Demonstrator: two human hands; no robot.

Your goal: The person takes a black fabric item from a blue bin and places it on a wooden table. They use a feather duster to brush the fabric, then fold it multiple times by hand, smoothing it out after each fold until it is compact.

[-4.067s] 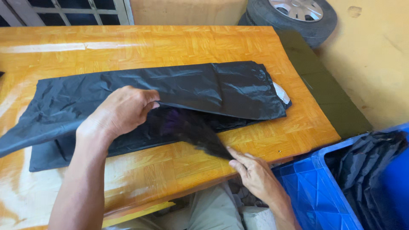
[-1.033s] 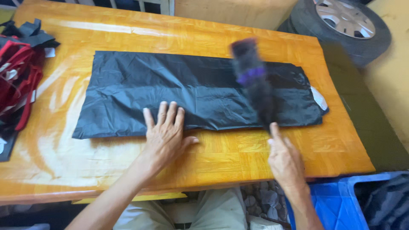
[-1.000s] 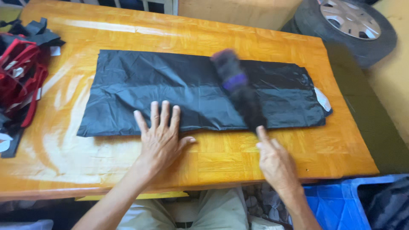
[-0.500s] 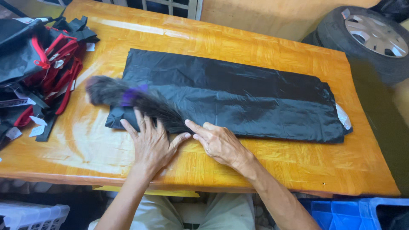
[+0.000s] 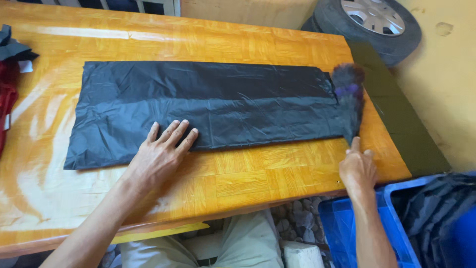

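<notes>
So from the head camera, there's a long black plastic sheet (image 5: 208,106) lying flat along the wooden tabletop (image 5: 277,168), folded lengthwise with its near edge running parallel to the front of the tabletop. The left hand (image 5: 161,156) is spread out flat, palm down, fingers resting on the near edge of the sheet with the heel of the hand on bare wood. The right hand (image 5: 358,168) is over by the right end of the sheet, closed around the handle of a dark feather duster (image 5: 348,97) with a bit of purple in it; the duster head sits blurred right at the sheet's right edge. At the far left edge of the tabletop you can see some red and black fabric (image 5: 9,74). A car tyre (image 5: 369,22) leans by the yellow wall behind the tabletop, and a blue crate (image 5: 367,233) with more black material in it sits down at the lower right.
</notes>
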